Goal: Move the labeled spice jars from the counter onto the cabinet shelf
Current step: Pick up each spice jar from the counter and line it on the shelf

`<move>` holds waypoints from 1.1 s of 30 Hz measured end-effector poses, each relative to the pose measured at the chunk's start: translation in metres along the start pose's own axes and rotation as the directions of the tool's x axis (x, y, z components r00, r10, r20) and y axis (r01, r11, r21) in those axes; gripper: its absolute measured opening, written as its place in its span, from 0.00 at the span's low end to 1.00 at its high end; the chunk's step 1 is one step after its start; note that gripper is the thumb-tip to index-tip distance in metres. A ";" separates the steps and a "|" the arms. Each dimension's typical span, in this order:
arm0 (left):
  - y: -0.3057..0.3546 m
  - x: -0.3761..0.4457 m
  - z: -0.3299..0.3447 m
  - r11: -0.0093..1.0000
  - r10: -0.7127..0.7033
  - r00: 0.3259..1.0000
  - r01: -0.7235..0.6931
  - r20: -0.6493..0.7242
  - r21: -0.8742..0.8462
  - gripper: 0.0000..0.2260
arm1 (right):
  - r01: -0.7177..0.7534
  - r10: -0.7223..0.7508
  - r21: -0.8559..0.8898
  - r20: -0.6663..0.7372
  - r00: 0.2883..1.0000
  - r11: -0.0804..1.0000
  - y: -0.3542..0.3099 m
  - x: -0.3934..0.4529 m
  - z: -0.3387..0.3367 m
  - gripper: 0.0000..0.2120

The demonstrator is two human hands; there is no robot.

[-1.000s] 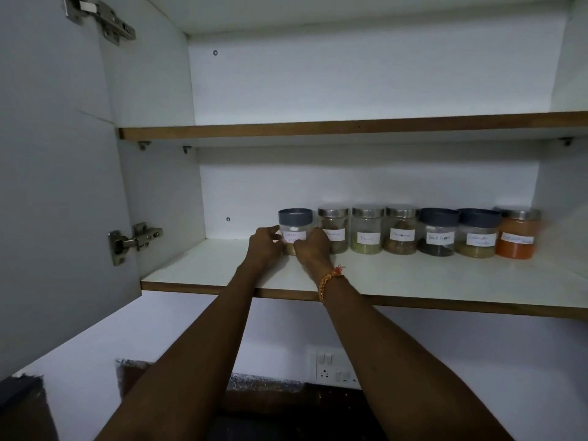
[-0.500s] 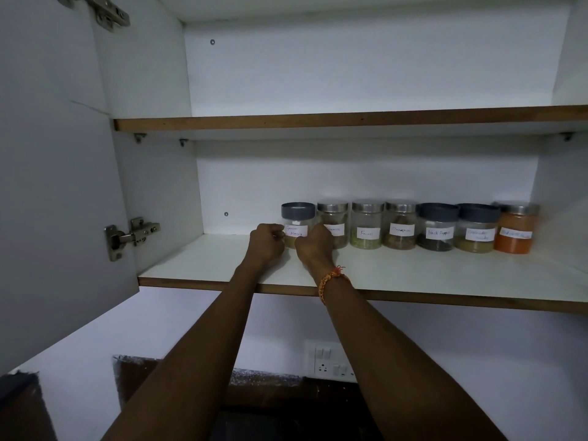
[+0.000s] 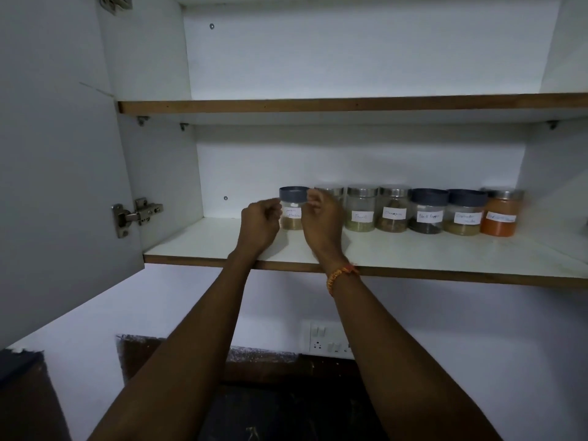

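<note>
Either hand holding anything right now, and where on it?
Both hands flank the dark-lidded jar: left hand at its left side, right hand at its right. Whether they grip it cannot be told.

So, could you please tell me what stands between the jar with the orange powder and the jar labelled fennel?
In the head view, three jars: one brown-filled with a metal lid, the black pepper jar and a pale-filled one with a dark lid.

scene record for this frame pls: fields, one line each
shelf: lower cabinet shelf, seven labeled jars in one row
leftmost jar: dark-lid jar, upright, at the row's left end
left hand: fingers curled beside that jar, contact unclear
right hand: fingers at its lid edge, hides most of the second jar
readable label: black pepper jar
far right: orange jar
door: cabinet door open, at left
</note>
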State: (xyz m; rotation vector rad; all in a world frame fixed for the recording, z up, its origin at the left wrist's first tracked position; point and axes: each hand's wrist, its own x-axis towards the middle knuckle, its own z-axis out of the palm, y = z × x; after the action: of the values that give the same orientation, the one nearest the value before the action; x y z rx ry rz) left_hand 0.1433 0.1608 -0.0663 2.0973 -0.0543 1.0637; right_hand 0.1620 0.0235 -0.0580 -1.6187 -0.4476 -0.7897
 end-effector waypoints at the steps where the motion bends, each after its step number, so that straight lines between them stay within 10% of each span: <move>1: 0.008 -0.014 -0.005 0.998 0.029 0.998 -0.031 -0.050 -0.050 0.15 | 0.052 -0.050 0.035 -0.031 0.998 0.998 -0.004 -0.010 -0.010 0.11; 8: -0.006 -0.172 0.007 0.942 0.129 0.962 -0.195 -0.242 -0.275 0.11 | 0.237 -0.229 0.103 -0.078 0.970 0.966 0.028 -0.130 -0.071 0.07; 14: -0.087 -0.316 0.056 0.964 -0.245 0.954 0.259 0.174 -0.067 0.11 | -0.101 0.142 -0.160 0.272 0.952 0.982 0.132 -0.254 -0.097 0.06; 22: -0.124 -0.414 0.107 0.804 -0.584 0.528 0.484 0.617 0.346 0.11 | -0.309 0.762 -0.726 0.442 0.473 0.614 0.214 -0.347 -0.116 0.31; 33: -0.102 -0.440 0.156 0.634 -0.684 0.307 0.699 0.662 0.331 0.13 | -0.324 0.833 -0.768 0.491 0.255 0.552 0.255 -0.373 -0.135 0.38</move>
State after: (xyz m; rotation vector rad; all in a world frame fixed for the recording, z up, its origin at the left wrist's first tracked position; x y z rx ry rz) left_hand -0.0014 0.0052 -0.4941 2.0412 0.4258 -0.3889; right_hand 0.0428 -0.1085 -0.4950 -2.4359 -0.1661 0.6787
